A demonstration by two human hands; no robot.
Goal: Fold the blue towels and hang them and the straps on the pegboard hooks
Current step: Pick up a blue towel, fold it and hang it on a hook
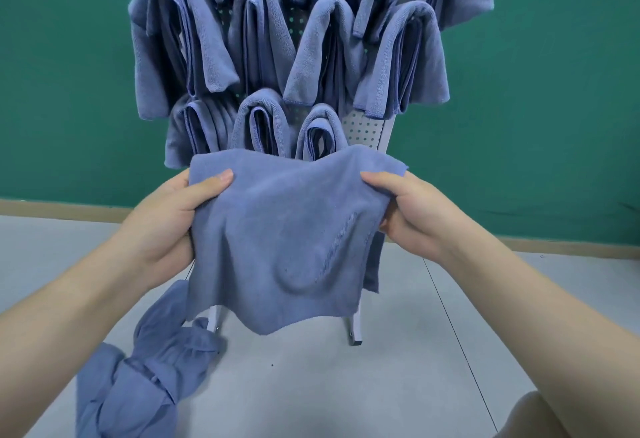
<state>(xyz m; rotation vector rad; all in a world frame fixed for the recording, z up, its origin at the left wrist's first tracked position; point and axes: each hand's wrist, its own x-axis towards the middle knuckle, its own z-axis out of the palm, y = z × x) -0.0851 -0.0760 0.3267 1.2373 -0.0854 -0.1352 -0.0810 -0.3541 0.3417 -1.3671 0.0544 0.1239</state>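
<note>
I hold a blue towel (pixel 291 240) spread out in front of me at chest height. My left hand (pixel 169 215) grips its upper left edge, thumb on top. Its upper right edge is pinched by my right hand (pixel 412 212). Behind it stands the white pegboard (pixel 367 131), with several folded blue towels (pixel 325 56) hanging from its hooks in rows. A grey-blue strap (pixel 365 14) hangs among the upper towels. The hooks themselves are hidden under the cloth.
A crumpled heap of blue towels (pixel 145 378) lies on the grey floor at the lower left. The pegboard's white legs (pixel 356 330) stand on the floor behind the held towel. A green wall (pixel 554 91) closes the back.
</note>
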